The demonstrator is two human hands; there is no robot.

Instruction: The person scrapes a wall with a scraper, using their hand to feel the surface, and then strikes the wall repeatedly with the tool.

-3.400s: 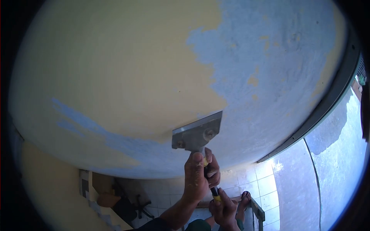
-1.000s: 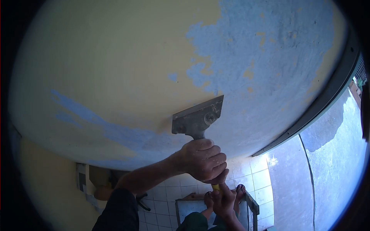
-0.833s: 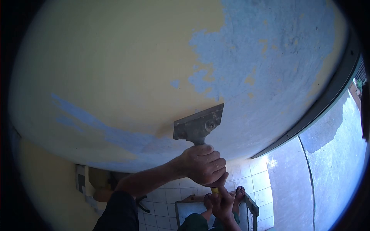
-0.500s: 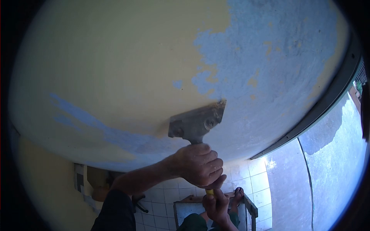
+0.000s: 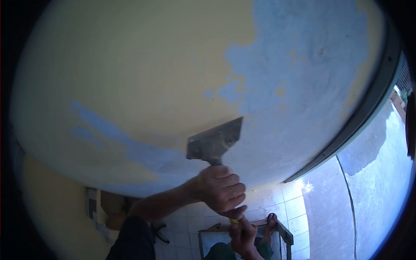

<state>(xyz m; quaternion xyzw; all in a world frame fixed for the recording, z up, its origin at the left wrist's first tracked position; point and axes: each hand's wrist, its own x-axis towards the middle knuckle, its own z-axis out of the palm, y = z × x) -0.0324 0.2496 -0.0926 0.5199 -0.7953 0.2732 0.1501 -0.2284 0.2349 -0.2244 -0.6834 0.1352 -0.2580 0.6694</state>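
Observation:
A wide metal scraper [image 5: 214, 141] stands blade up against a wall [image 5: 164, 78] of yellowish paint with bare bluish patches. My left hand [image 5: 222, 188] is wrapped round the upper part of its handle, just below the blade. Lower down, my right hand [image 5: 243, 237] grips the yellow end of the same handle. The blade's top edge lies along the yellowish paint, left of the large bluish patch [image 5: 303, 60].
A dark curved frame [image 5: 364, 123] edges the wall at the right. Below are white floor tiles [image 5: 299, 210], a platform with a wooden frame [image 5: 286, 234], my foot [image 5: 271, 219] and, at the lower left, a shelf-like object [image 5: 92, 203].
The scraper and both hands have shifted slightly left in view. The crumbs seen at the blade's upper right corner no longer show. The view of the wall has moved a little.

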